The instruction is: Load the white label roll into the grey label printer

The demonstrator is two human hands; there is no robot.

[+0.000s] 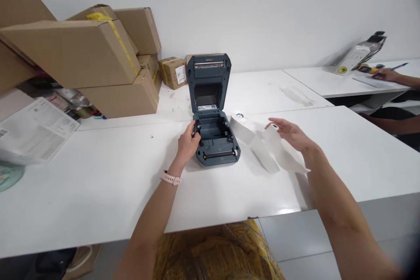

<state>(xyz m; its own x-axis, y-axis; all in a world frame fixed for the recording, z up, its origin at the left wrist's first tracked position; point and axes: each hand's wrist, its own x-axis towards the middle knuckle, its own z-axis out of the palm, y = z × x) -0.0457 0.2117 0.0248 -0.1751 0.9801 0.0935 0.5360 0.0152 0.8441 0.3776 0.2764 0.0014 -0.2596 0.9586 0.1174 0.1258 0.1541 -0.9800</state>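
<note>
A dark grey label printer [216, 144] stands on the white table with its lid [210, 81] raised and its inner bay bare. My left hand [188, 143], a pink band at the wrist, grips the printer's left side, fingers over the rim. To the printer's right, my right hand [292, 133] holds a small white paper roll [273, 133] with a dark core between thumb and fingers. A loose white strip [264, 155] trails below it across the table. Another white label roll [243, 124] sits against the printer's right side, its strip unwound toward my right hand.
Cardboard boxes [114, 92] are stacked at the back left, with a small taped box [173, 72] beside them. A plastic-wrapped package [39, 129] lies at far left. On the right, another person's hand [389, 75] holds a pen over paper. The table's front edge runs close to me.
</note>
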